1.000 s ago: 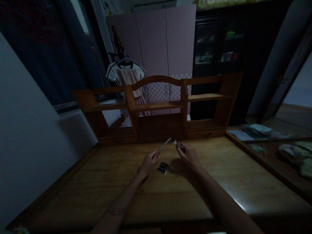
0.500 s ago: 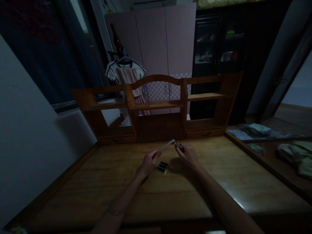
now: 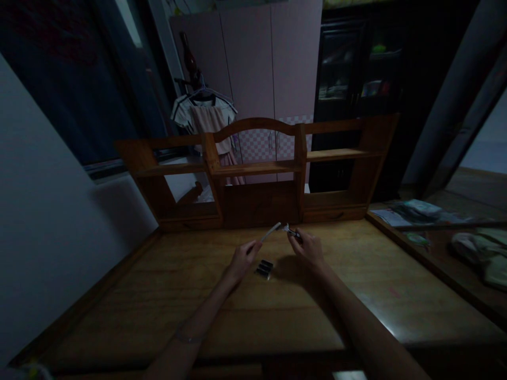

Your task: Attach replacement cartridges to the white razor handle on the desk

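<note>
My left hand (image 3: 242, 258) is closed around the lower end of a slim pale stick (image 3: 271, 231), which slants up to the right. Closed fingers of my right hand (image 3: 307, 247) hold a small dark tool with a shiny tip (image 3: 292, 232); its exact kind is too small and dim to tell. A narrow gap lies between the stick's upper end and that tip. Below and between my hands, a small pack with several black pieces (image 3: 264, 268) rests on the wooden desk (image 3: 190, 301).
A wooden shelf unit (image 3: 257, 170) stands along the desk's back edge. To the right, beyond a raised wooden edge, are papers and plastic (image 3: 420, 211) and a pale green bag (image 3: 487, 258). A white wall (image 3: 59, 211) borders the left side.
The stick's end and the shiny tip of the tool, together earlier, are now slightly apart. My right hand has shifted a little to the right; the pack stays on the desk.
</note>
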The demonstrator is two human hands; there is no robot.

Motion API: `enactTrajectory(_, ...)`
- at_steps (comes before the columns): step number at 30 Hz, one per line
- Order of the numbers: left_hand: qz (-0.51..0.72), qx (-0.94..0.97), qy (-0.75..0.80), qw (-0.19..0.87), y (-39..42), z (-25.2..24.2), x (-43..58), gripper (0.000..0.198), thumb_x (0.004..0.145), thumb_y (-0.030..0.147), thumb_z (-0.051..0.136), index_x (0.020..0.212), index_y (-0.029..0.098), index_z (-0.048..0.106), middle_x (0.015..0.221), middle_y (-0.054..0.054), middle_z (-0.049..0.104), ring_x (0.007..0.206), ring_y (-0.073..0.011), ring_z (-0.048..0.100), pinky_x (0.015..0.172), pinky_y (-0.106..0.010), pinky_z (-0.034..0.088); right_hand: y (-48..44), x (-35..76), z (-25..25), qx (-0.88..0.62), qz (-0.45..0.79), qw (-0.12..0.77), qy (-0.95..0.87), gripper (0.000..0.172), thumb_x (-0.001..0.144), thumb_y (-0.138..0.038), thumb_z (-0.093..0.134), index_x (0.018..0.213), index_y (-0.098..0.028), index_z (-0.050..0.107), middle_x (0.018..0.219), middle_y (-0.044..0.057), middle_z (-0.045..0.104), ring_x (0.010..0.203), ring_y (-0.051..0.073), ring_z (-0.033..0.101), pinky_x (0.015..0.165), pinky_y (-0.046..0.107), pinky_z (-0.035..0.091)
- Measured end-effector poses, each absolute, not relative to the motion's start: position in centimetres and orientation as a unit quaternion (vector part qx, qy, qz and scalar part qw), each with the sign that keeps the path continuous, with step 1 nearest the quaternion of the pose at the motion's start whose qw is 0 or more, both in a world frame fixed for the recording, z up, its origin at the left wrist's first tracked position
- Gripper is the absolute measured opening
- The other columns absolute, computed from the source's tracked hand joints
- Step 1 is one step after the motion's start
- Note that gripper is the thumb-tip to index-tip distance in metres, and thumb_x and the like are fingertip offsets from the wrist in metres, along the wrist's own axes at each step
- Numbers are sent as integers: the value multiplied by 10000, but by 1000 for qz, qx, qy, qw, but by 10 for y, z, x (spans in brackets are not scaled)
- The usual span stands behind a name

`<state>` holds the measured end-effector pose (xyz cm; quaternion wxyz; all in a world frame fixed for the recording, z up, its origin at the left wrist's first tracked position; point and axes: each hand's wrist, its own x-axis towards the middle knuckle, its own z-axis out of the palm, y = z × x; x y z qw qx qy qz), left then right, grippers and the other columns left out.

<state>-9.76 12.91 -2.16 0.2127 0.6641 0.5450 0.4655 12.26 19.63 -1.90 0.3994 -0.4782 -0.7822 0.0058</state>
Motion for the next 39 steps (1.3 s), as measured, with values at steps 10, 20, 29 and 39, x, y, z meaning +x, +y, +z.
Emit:
enactTrajectory(10, 461, 672, 542, 208, 131, -24, -98, 397, 891, 477, 429, 712, 146, 557, 650, 17, 484, 627, -119, 429, 585, -224, 304, 197, 120, -19, -481, 6, 389, -785, 349, 915, -451, 423, 795, -193, 627, 673, 53, 674, 600, 161, 605, 553, 245, 288)
enactTrajectory(20, 457, 678, 547, 183, 129, -24, -96, 426, 896, 502, 412, 695, 151, 545, 617, 31, 451, 605, -110, 422, 565, -228, 283, 195, 121, -17, -480, 6, 379, -791, 344, 923, -457, 414, 815, -199, 614, 690, 52, 675, 622, 169, 608, 557, 249, 285)
enactTrajectory(29, 454, 684, 541, 182, 129, -23, -97, 418, 902, 482, 413, 733, 137, 578, 641, 24, 489, 618, -109, 432, 576, -221, 295, 193, 120, -15, -476, 13, 375, -796, 349, 918, -456, 421, 810, -193, 625, 699, 54, 677, 621, 164, 603, 559, 245, 289)
enactTrajectory(39, 449, 682, 549, 178, 130, -24, -97, 424, 903, 483, 400, 678, 146, 525, 613, 33, 455, 599, -102, 416, 565, -219, 279, 195, 121, -17, -461, 23, 380, -802, 341, 908, -443, 429, 802, -190, 632, 682, 54, 675, 593, 159, 595, 551, 243, 289)
